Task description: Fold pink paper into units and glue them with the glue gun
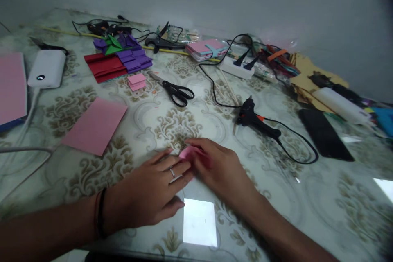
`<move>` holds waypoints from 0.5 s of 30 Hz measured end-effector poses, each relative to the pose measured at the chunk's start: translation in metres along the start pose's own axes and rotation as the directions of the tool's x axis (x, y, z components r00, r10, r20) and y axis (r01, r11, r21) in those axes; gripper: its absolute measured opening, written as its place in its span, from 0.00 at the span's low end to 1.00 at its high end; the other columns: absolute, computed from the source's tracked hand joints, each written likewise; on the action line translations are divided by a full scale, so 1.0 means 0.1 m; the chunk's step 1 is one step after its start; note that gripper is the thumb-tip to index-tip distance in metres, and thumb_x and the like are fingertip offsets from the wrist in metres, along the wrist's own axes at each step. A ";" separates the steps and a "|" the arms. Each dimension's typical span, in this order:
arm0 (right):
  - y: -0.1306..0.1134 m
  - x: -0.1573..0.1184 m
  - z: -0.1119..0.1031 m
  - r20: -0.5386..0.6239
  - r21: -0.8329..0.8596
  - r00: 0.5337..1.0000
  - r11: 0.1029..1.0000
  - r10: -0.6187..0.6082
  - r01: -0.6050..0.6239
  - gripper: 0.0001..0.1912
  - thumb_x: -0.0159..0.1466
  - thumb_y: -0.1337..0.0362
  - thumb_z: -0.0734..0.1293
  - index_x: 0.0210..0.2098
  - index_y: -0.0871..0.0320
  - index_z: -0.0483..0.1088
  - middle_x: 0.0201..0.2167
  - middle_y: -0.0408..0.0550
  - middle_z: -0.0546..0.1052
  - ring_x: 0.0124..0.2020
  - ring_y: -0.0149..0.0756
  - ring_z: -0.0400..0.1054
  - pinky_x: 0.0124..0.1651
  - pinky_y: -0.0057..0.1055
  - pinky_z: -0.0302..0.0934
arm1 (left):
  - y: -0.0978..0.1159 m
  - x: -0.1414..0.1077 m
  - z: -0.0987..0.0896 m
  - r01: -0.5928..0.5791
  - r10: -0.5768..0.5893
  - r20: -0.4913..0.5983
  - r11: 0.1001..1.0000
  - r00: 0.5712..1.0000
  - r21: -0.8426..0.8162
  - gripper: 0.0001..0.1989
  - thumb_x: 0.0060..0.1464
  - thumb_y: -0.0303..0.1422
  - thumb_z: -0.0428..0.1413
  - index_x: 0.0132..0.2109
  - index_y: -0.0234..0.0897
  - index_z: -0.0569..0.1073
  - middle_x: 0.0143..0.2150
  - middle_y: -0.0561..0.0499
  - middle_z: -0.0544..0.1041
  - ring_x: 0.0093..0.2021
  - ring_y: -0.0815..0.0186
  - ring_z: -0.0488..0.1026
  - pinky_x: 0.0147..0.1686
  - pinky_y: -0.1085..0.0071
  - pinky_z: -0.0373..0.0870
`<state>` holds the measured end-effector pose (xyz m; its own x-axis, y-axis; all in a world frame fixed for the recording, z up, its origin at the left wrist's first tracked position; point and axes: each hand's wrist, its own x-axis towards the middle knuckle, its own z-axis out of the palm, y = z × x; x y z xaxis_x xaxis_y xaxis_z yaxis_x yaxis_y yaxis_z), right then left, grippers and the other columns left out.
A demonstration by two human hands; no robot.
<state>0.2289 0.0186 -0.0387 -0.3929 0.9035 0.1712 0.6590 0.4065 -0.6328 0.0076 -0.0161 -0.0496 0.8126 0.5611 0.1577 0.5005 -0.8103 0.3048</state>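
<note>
A small folded piece of pink paper [199, 156] is gripped in my right hand [222, 166], between the thumb and the curled fingers. My left hand [153, 192], with a ring on one finger, comes in from the left. Its fingertips touch the near left side of the folded paper, while its fingers stay stretched out and its thumb stands apart. The palm side of both hands is hidden. To the left lies a flat pink paper sheet [96, 127]. Beyond my hands are black-handled scissors [176, 90] with the blades partly open, and a small pleated pink paper [136, 82].
A black glue gun [258, 120] with its cord lies right of my hands, near a dark phone [325, 135]. Folded red paper [106, 66] and purple paper [134, 60] sit at the back. A white power bank [47, 68] and power strip [237, 67] have cables attached.
</note>
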 end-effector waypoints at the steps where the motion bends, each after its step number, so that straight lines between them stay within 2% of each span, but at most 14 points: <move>1: 0.01 0.00 -0.01 0.006 -0.005 1.000 1.000 -0.005 0.005 0.18 0.68 0.73 0.62 0.54 0.56 0.75 0.48 0.51 0.85 0.46 0.41 0.82 0.51 0.40 0.77 | 0.00 0.00 0.00 0.001 -0.001 -0.003 1.000 1.000 0.002 0.26 0.71 0.42 0.53 0.67 0.31 0.70 0.68 0.39 0.74 0.69 0.50 0.67 0.73 0.50 0.54; 7: 0.03 0.00 -0.03 0.055 0.069 0.998 0.998 0.007 -0.010 0.24 0.65 0.76 0.62 0.57 0.54 0.73 0.50 0.49 0.84 0.49 0.40 0.81 0.55 0.40 0.75 | 0.03 0.00 -0.01 0.037 -0.038 0.010 0.999 0.999 0.040 0.25 0.70 0.43 0.54 0.66 0.33 0.71 0.68 0.37 0.72 0.66 0.46 0.69 0.69 0.47 0.60; 15: 0.03 -0.01 0.00 0.029 0.091 1.000 0.996 0.009 -0.012 0.22 0.66 0.76 0.62 0.55 0.54 0.75 0.50 0.49 0.85 0.50 0.40 0.81 0.57 0.40 0.75 | 0.03 -0.01 -0.03 0.021 -0.022 0.013 0.999 1.000 0.039 0.26 0.70 0.42 0.55 0.68 0.32 0.69 0.69 0.38 0.72 0.67 0.46 0.67 0.70 0.48 0.60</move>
<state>0.2311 0.0191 -0.0404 -0.4053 0.9029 0.1433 0.6028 0.3818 -0.7006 0.0074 -0.0184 -0.0463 0.8055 0.5762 0.1386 0.5287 -0.8043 0.2712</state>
